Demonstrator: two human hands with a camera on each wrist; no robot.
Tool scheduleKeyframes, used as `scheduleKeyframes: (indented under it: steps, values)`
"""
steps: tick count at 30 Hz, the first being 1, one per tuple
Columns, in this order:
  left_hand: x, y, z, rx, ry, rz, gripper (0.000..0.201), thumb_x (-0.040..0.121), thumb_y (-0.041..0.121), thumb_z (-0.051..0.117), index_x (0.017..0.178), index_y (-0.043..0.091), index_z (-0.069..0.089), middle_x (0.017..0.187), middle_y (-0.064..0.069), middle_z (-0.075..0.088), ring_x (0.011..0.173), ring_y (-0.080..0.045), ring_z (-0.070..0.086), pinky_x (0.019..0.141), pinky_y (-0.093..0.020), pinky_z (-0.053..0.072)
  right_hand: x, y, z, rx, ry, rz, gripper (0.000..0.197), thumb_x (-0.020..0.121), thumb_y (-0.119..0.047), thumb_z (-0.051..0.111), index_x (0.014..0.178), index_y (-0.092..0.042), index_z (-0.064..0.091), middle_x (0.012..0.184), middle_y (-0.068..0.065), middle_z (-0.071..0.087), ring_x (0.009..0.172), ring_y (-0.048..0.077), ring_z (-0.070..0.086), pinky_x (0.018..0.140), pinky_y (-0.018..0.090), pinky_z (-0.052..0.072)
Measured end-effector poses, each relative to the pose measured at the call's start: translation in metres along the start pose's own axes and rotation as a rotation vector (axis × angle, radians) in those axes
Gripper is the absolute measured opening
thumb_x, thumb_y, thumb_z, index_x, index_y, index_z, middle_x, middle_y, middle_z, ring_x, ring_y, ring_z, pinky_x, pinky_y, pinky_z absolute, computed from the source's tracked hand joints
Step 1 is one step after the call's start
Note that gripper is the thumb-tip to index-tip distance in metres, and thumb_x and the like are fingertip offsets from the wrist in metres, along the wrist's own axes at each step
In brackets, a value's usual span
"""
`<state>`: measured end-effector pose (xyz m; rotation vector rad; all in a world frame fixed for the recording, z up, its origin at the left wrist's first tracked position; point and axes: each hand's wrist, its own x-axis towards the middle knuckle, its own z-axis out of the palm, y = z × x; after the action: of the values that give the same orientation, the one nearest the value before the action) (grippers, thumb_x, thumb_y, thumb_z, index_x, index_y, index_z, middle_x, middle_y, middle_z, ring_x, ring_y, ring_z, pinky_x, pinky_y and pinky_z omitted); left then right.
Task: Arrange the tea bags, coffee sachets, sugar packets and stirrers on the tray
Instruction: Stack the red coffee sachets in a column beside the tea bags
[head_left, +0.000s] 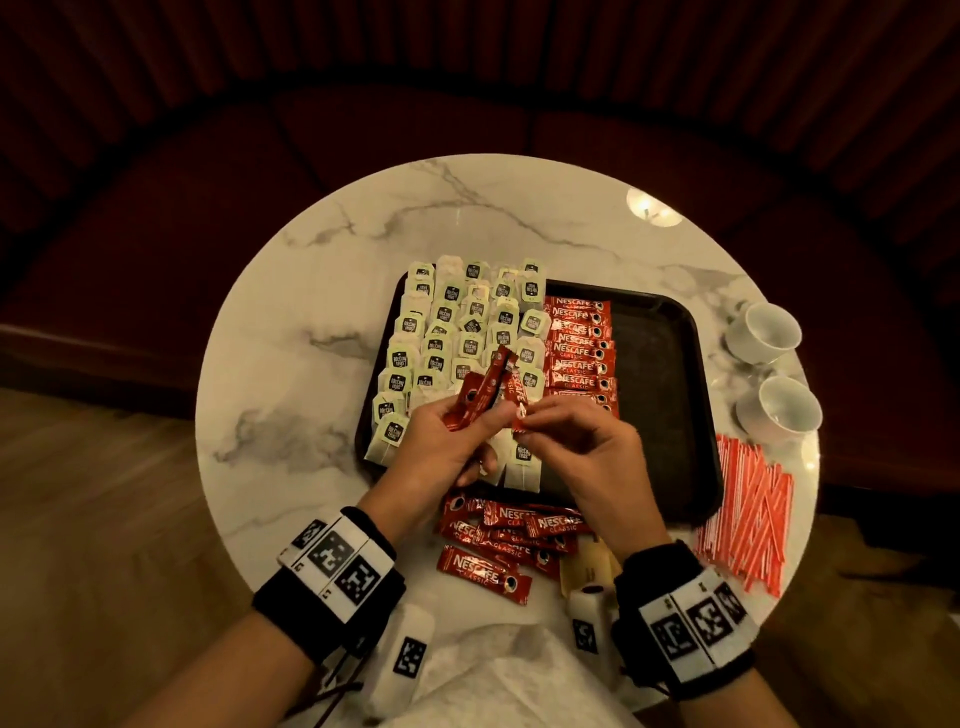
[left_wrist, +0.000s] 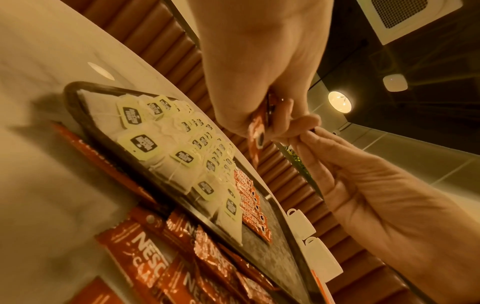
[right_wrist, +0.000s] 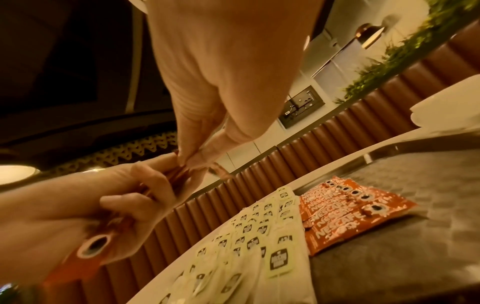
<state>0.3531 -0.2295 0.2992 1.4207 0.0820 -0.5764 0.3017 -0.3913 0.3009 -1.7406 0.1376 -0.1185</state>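
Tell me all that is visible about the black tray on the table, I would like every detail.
The black tray is a rounded rectangle with a raised rim and a dark, matt, finely textured floor. It lies flat on the round marble table. Rows of tea bags cover its left part, some overhanging the rim. A column of red coffee sachets lies beside them. Its right part is bare. Both hands are above its near side.

Two white cups (head_left: 762, 332), one tray (head_left: 670, 364), two hands (head_left: 447, 441); sachets too many to count.
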Motion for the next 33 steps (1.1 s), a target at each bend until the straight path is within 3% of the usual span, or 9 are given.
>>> scheduleKeyframes:
  steps: [5, 10, 14, 18, 21, 24, 27, 30, 33]
  values:
    - [0.001, -0.002, -0.006, -0.037, 0.036, -0.02, 0.016, 0.089, 0.018, 0.066, 0.1, 0.006, 0.064, 0.056, 0.001, 0.062, 0.037, -0.005, 0.047, 0.036, -0.015, 0.032, -0.001, 0.003, -0.002, 0.006, -0.11, 0.093, 0.016, 0.083, -0.006, 0.075, 0.095, -0.016, 0.072, 0.117, -0.008, 0.062, 0.108, 0.007, 0.064, 0.087, 0.02, 0.054]
    - [0.002, -0.002, -0.009, -0.023, 0.019, -0.013, 0.007, 0.089, 0.013, 0.066, 0.095, 0.016, 0.069, 0.07, 0.004, 0.066, 0.04, -0.006, 0.04, 0.041, -0.015, 0.033, 0.009, 0.001, -0.011, 0.158, 0.063, 0.237, 0.02, 0.092, -0.023, 0.066, 0.112, -0.022, 0.065, 0.114, 0.0, 0.067, 0.097, 0.017, 0.07, 0.078, 0.033, 0.06]
    - [0.0, -0.003, -0.006, 0.048, -0.028, 0.003, 0.009, 0.09, 0.014, 0.066, 0.091, 0.02, 0.071, 0.069, -0.001, 0.063, 0.041, -0.008, 0.038, 0.041, -0.017, 0.031, 0.012, -0.003, -0.013, 0.285, 0.088, 0.291, 0.024, 0.092, -0.023, 0.064, 0.114, -0.014, 0.063, 0.092, 0.005, 0.069, 0.075, 0.017, 0.066, 0.065, 0.024, 0.057]
    - [0.0, -0.005, -0.002, 0.066, -0.044, -0.002, 0.006, 0.09, 0.014, 0.066, 0.093, 0.019, 0.069, 0.07, -0.003, 0.063, 0.041, -0.006, 0.039, 0.041, -0.016, 0.032, 0.01, 0.001, -0.014, 0.354, 0.09, 0.292, 0.026, 0.085, -0.026, 0.068, 0.107, -0.012, 0.065, 0.085, 0.006, 0.071, 0.074, 0.015, 0.067, 0.068, 0.024, 0.056]
    - [-0.001, -0.007, 0.003, 0.071, -0.048, 0.011, 0.01, 0.089, 0.017, 0.068, 0.098, 0.016, 0.068, 0.073, -0.001, 0.066, 0.04, -0.005, 0.04, 0.04, -0.015, 0.033, 0.007, 0.001, -0.01, 0.304, 0.022, 0.277, 0.027, 0.084, -0.024, 0.071, 0.107, -0.011, 0.067, 0.098, 0.004, 0.074, 0.089, 0.015, 0.07, 0.075, 0.022, 0.055]
    - [-0.002, -0.007, 0.006, 0.088, -0.06, 0.031, 0.015, 0.087, 0.019, 0.07, 0.099, 0.011, 0.067, 0.065, 0.007, 0.064, 0.039, -0.005, 0.041, 0.04, -0.015, 0.035, 0.005, 0.001, -0.005, 0.25, -0.031, 0.276, 0.017, 0.095, -0.014, 0.06, 0.108, -0.008, 0.069, 0.104, 0.004, 0.075, 0.099, 0.017, 0.07, 0.082, 0.025, 0.056]
    - [0.0, -0.004, 0.002, 0.07, -0.017, 0.073, 0.029, 0.079, 0.026, 0.074, 0.099, 0.007, 0.066, 0.063, 0.009, 0.06, 0.04, -0.006, 0.042, 0.041, -0.017, 0.036, 0.007, 0.0, -0.009, 0.174, -0.083, 0.281, 0.023, 0.099, -0.012, 0.054, 0.116, -0.015, 0.069, 0.11, 0.0, 0.074, 0.102, 0.013, 0.069, 0.084, 0.024, 0.056]
    - [0.002, -0.001, -0.001, 0.036, -0.001, 0.106, 0.035, 0.075, 0.028, 0.075, 0.103, 0.009, 0.067, 0.063, 0.01, 0.062, 0.041, -0.006, 0.041, 0.041, -0.017, 0.035, 0.004, -0.001, -0.013, -0.073, -0.246, 0.279, 0.024, 0.101, -0.015, 0.052, 0.117, -0.022, 0.068, 0.102, -0.004, 0.072, 0.094, 0.009, 0.068, 0.078, 0.021, 0.055]
    - [0.001, -0.003, 0.0, 0.034, 0.006, 0.114, 0.014, 0.084, 0.018, 0.071, 0.096, 0.01, 0.067, 0.055, 0.008, 0.057, 0.038, -0.006, 0.037, 0.04, -0.018, 0.031, 0.0, -0.003, -0.014, -0.034, -0.293, 0.36, 0.025, 0.1, -0.017, 0.055, 0.123, -0.019, 0.066, 0.098, 0.0, 0.07, 0.077, 0.015, 0.071, 0.064, 0.024, 0.056]
